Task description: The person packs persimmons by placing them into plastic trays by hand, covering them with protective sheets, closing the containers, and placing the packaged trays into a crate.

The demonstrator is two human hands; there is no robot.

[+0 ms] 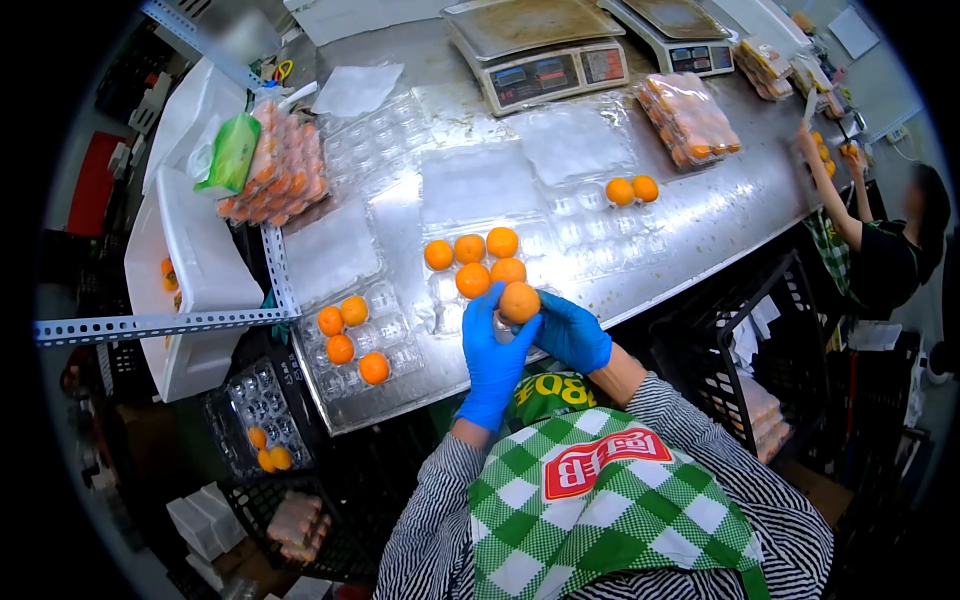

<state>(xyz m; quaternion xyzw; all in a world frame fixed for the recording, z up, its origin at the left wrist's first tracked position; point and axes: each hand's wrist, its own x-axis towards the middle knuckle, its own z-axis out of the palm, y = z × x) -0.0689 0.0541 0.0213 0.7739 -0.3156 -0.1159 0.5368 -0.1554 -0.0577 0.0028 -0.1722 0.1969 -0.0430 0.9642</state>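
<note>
Between my gloved fingers is an orange (pixel 518 302), held over the near edge of a clear plastic tray. My left hand (pixel 493 350), in a bright blue glove, is closed on its left side. On the right side, my right hand (pixel 574 335), in a darker blue glove, has its fingers against the same fruit. Several oranges (pixel 470 248) sit in the tray's cups just beyond my hands. The tray's clear lid (pixel 475 187) lies folded back, away from me. To the left, another clear tray (pixel 392 330) holds several oranges in its cups.
Two scales (pixel 540 75) stand along the back of the metal table (pixel 700 215). Stacked packed fruit (pixel 280 165) is at the left, beside a green tissue pack (pixel 232 155). A packed tray (pixel 688 118) lies back right. Black crates (pixel 740 350) stand below; a co-worker (pixel 890 240) is far right.
</note>
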